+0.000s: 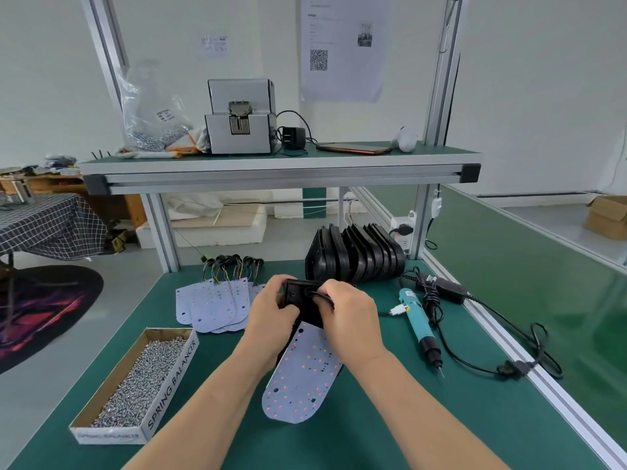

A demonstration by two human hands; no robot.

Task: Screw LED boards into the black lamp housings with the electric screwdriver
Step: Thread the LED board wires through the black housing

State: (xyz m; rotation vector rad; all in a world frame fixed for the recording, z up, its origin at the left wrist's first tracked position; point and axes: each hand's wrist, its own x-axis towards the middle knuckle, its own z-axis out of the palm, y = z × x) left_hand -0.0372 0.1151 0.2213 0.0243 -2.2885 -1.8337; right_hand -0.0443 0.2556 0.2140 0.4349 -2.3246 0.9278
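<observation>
Cardboard box (112, 395), lower left of the frame: "SPRING BALANCER" printed in white on its dark long side, and again, fainter, on the short end. It is open-topped and heaped with small shiny metal screws (142, 378).

White sheet (342, 45) on the wall at top centre carries a QR code and a small photo; its text is too small to read. A smaller note to its left is also unreadable.

Left hand (271, 317) and right hand (349, 317) meet at centre frame, both forearms reaching up from the bottom edge. Both are clamped on one black housing (298, 296), held above the green mat (407, 418): left fingers curled round its left side, right fingers folded over its right side with a thin black wire under them. An LED board (302, 378) hangs from the housing toward the bottom of the frame: flat, pale, rounded at its end, dotted with small pink and orange spots.

Left of the hands, a fan of similar pale boards (210, 307) lies overlapping, wire bundles at their upper ends. Above right of the hands, a row of black housings (356, 256) stands on edge, glossy and ribbed.

Right of the hands, the teal screwdriver (420, 327) lies flat on the mat, its black tip pointing toward the bottom of the frame, black cable coiled beside it.
</observation>
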